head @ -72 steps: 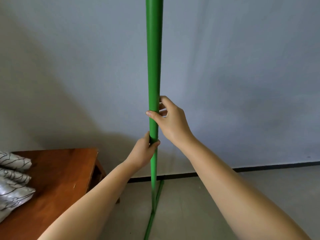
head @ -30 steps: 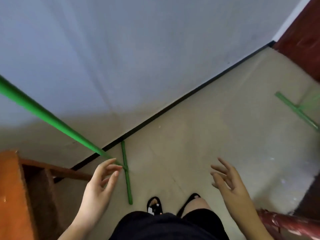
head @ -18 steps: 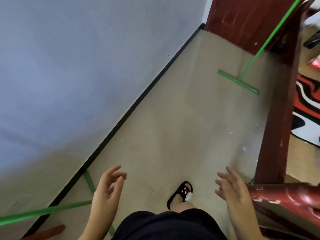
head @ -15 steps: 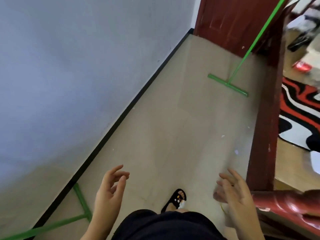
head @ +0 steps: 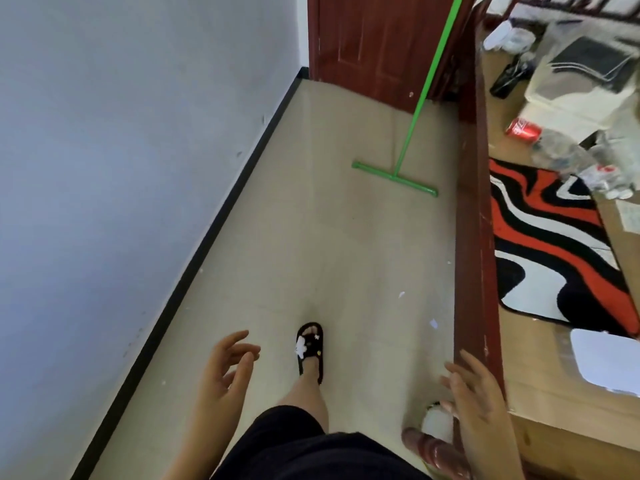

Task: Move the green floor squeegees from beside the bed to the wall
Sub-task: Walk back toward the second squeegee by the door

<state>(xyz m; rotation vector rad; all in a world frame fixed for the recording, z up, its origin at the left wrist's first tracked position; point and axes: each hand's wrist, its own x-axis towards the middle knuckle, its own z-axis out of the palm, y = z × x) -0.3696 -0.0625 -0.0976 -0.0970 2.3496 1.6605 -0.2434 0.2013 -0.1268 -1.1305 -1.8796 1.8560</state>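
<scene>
While the corridor between wall (head: 121,150) and bed (head: 476,237) is being walked, the whole scene can be taken in from big to small. On the left the wall is seen running away to a dark door (head: 367,46) at the far end, its black skirting marking the line where the squeegees are meant to finish. On the right the bed is seen, its dark red side rail running the length of the floor (head: 329,254), with a red, black and white rug (head: 554,237) and loose clutter spread on top.

Now the squeegee (head: 394,176): its green blade is laid flat on the floor just beside the bed rail, and its handle is tilted up and away toward the rail and the door corner, propped there, it is judged, so the pole can be taken without bending. It is well apart from both hands, so nothing has been collected yet on this trip.

One sandal (head: 310,351) is planted ahead in mid-step, pointed toward the squeegee.

The hands come last. The left hand (head: 225,372) is held free in the air, fingers loosely spread and curled, nothing in it. The right hand (head: 474,393) is open too, empty, fingers splayed and close against the bed rail, though actual contact cannot be told.
</scene>
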